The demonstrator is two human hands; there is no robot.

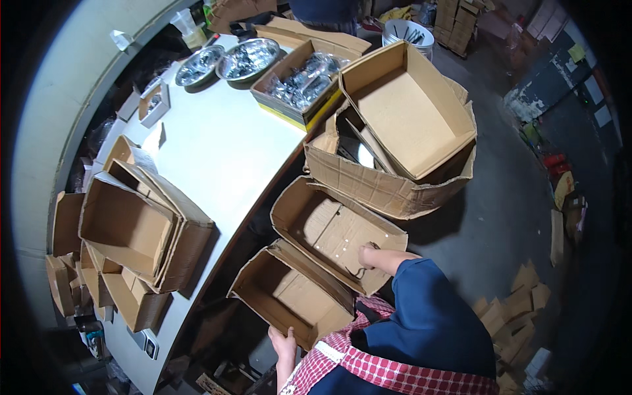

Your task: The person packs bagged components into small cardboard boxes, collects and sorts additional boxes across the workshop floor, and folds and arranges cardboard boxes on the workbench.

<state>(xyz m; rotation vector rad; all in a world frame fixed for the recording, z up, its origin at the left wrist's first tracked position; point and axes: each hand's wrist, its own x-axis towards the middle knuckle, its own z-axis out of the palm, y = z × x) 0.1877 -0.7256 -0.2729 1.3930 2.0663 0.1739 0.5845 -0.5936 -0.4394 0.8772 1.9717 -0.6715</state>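
Two open cardboard boxes stand side by side in front of me. My left hand (283, 343) grips the near left edge of the left box (289, 289), whose visible inside holds nothing. Inside the right box (322, 224) my right hand (370, 257) reaches down near the close end, its fingers closed. Thin dark pieces (359, 271) show at that hand, too small to name. A few small white bits (347, 241) lie scattered on the box floor beside it.
On the white table (217, 145) are stacked empty cartons (131, 227), two metal bowls (249, 59) and a carton of bagged parts (304, 79). A large carton (395, 194) holding another box (411, 112) stands beyond. Cardboard pieces (513, 309) lie on the floor at right.
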